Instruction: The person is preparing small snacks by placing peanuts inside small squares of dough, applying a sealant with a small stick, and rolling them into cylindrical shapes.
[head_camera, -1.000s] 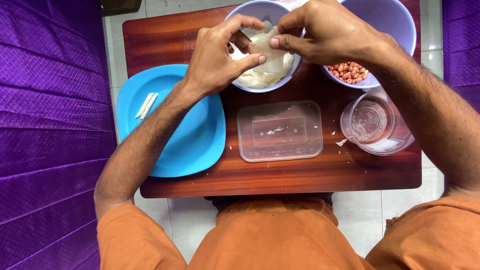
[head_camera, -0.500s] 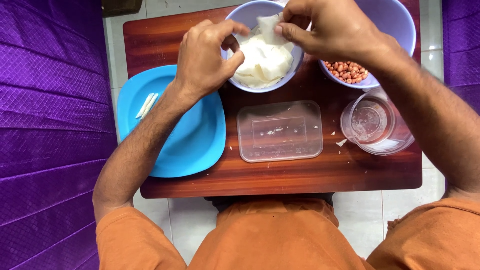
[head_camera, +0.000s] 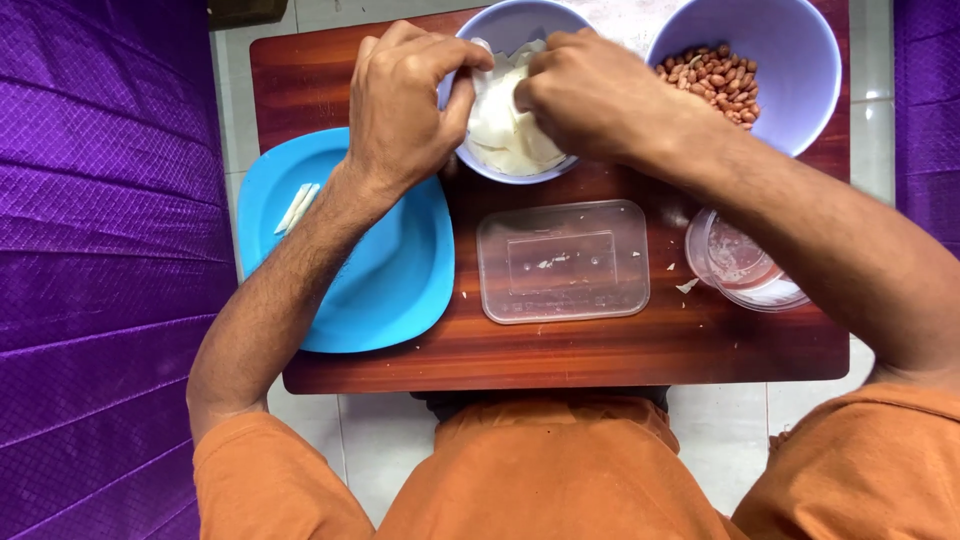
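Both my hands are over a lilac bowl (head_camera: 505, 25) filled with white flat slices (head_camera: 510, 140). My left hand (head_camera: 405, 100) pinches one edge of a white slice at the bowl's left side. My right hand (head_camera: 590, 95) grips the same slice from the right, fingers curled over it. The slice is held just above the heap in the bowl. My forearms hide part of the bowl's rim.
On the brown wooden table (head_camera: 560, 350) lie a blue plate (head_camera: 390, 290) with two white strips (head_camera: 297, 207), a see-through rectangular tub (head_camera: 562, 262), a round clear container (head_camera: 745, 262) and a second lilac bowl (head_camera: 800, 60) of peanuts (head_camera: 712, 78). Purple quilted fabric (head_camera: 100, 250) flanks the table.
Both hands have shifted slightly lower over the bowl, still gripping the white slice. The camera view moved so the peanut bowl shows more fully.
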